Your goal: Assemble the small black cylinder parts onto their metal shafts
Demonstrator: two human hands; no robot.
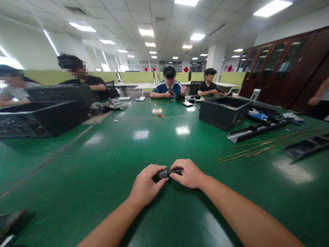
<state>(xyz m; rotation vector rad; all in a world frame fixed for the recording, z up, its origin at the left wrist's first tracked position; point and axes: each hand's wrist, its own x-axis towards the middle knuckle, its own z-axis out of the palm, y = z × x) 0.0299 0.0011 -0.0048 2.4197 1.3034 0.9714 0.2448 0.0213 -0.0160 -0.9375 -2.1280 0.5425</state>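
On my feed, L hand (146, 185) and R hand (189, 173) sit close tog. approx. mid-view, lower half, tips facing each other. L: thumb and fingers bent in a pinch, pointing R, back of hand up. R: fingers curled tighter, pointing L, knuckles up. L forearm (110, 219) runs in from bottom L, R forearm (241, 209) from bottom R; both bare, angled inward.

The left hand (145, 185) and right hand (189, 174) hide parts of the small dark thing (162, 174) they hold, and the left edge cuts off a big black box (65, 118).
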